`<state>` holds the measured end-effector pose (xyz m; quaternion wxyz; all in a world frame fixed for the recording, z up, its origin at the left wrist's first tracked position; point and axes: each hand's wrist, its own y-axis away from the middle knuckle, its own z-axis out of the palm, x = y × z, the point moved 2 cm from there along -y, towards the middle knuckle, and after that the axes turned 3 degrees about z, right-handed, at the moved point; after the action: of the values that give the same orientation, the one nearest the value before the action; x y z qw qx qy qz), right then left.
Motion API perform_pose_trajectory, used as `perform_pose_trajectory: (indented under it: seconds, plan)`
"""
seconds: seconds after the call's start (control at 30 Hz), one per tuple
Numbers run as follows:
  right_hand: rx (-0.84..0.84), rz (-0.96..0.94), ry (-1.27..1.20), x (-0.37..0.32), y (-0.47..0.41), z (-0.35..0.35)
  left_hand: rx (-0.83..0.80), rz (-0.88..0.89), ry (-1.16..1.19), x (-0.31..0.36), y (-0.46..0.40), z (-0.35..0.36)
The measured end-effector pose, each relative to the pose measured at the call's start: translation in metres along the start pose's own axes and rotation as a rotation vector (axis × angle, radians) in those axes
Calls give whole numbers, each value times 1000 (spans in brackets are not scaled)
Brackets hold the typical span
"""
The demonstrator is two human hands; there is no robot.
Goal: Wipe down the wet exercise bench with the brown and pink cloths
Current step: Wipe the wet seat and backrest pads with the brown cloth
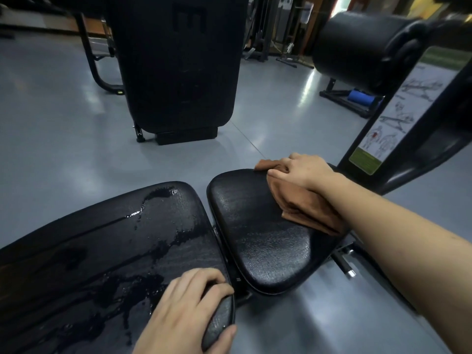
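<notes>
Exercise bench [102, 251]: fills the lower half of the frame, two black padded sections side by side with a narrow gap between them. Long pad [89, 256], lower left: you can see water pooled and streaked across its surface, heaviest toward centre and the lower edge. Seat pad [260, 241], centre right: textured, with a damp sheen, no standing puddles that you can make out.

Grey floor [63, 111] shows around and beyond the bench. Large black upright pad [176, 67] stands at upper centre; black roller pad [357, 47] at upper right, above a frame post carrying an instruction placard [398, 116].

Your right hand [304, 169], centre right, lies on the brown cloth [301, 208], fingers bent down into the bunched fabric at the seat pad's far edge; the cloth trails back under your forearm along the pad's right side.

Your left hand [189, 310], bottom centre, grips the long pad's near corner, fingers curled over the top, thumb along the edge.
</notes>
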<state>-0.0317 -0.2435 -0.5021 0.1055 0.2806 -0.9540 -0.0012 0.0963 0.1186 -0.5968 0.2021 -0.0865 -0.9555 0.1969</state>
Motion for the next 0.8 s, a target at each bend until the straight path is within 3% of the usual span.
perform_pose_trajectory:
  seconds: [0.43, 0.6, 0.8]
  plan:
    - [87, 303, -140, 53, 40, 11, 5, -15, -4, 3, -1, -3]
    - [141, 220, -52, 41, 70, 22, 15, -9, -18, 4, -1, -4]
    - [205, -28, -2, -14, 124, 28, 17, -16, -24, 7, 0, -7]
